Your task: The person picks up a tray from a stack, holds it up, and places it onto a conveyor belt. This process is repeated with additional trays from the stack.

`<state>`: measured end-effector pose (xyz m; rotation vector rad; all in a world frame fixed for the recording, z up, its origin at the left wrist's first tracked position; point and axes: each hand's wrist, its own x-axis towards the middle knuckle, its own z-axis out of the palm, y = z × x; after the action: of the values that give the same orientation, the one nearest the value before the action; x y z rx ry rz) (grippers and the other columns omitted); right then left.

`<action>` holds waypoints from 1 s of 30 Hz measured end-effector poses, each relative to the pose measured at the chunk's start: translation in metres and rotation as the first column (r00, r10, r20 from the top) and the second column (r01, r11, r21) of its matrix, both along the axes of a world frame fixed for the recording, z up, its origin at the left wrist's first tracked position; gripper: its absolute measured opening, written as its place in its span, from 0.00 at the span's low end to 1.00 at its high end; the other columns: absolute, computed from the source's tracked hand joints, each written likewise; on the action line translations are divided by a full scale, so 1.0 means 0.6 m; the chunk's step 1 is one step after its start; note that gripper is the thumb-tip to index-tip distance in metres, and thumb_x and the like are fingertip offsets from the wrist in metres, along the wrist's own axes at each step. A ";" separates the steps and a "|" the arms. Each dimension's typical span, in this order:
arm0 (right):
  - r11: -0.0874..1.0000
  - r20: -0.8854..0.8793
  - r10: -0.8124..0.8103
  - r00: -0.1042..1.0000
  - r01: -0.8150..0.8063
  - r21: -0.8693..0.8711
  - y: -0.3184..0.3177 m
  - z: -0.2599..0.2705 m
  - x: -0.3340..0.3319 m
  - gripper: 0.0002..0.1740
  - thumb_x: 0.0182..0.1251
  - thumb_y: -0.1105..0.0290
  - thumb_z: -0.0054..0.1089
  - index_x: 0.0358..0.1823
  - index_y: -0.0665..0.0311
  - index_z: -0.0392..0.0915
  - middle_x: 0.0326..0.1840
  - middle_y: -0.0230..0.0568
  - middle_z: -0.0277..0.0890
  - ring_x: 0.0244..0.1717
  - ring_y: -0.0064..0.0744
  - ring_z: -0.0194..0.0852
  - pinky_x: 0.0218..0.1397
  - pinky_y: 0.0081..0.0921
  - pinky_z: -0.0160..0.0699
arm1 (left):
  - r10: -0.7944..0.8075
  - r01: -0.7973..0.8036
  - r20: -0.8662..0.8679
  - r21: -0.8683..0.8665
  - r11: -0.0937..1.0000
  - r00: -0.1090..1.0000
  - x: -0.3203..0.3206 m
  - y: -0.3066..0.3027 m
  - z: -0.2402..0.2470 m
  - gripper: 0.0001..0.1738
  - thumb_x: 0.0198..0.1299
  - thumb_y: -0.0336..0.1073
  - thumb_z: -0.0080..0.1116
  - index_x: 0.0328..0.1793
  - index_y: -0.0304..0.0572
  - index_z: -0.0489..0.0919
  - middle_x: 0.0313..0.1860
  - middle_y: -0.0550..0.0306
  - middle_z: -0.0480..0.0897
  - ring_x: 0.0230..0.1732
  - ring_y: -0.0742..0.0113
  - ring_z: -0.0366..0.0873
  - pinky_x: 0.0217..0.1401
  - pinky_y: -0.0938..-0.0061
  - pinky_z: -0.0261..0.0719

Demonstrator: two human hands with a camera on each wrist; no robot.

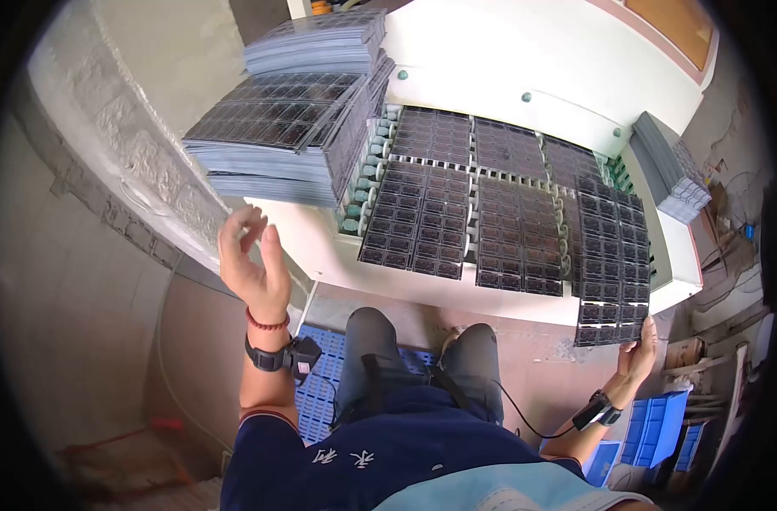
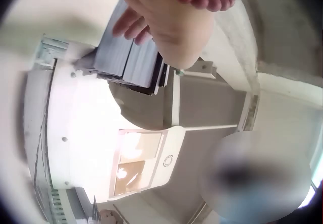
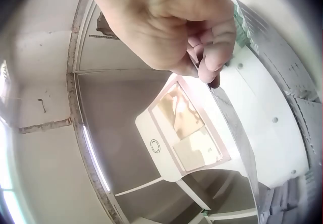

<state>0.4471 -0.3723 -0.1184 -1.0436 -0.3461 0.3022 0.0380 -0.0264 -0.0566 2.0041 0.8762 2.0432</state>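
In the head view my right hand pinches the near right corner of a dark circuit board panel, patterned with a grid of small rectangles. This panel overlaps the right end of the roller conveyor. From the right wrist, the thumb and fingers show at the thin edge of the panel. My left hand is raised with nothing in it, its fingers loosely bent, just in front of a tall stack of panels. Several more panels lie in two rows across the rollers.
A white machine housing rises behind the conveyor. Another stack of panels stands at its right end. To the left is a rough wall edge. Blue crates sit low on the right, and a blue slatted mat lies underfoot.
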 end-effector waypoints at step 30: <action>0.985 -0.062 0.160 0.985 -0.155 0.075 0.103 -0.038 -0.093 0.14 0.62 0.68 0.53 0.39 0.75 0.73 0.22 0.39 0.76 0.10 0.15 0.62 0.10 0.08 0.59 | -0.574 0.965 0.777 -0.186 0.184 0.259 -0.069 0.076 0.092 0.29 0.65 0.43 0.39 0.62 0.24 0.55 0.60 0.27 0.60 0.60 0.32 0.60 0.54 0.45 0.72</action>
<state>0.3911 -0.3108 -0.1412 -0.9365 -0.3765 0.4639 -0.0033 0.0192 -0.0013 0.9136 0.1375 1.1796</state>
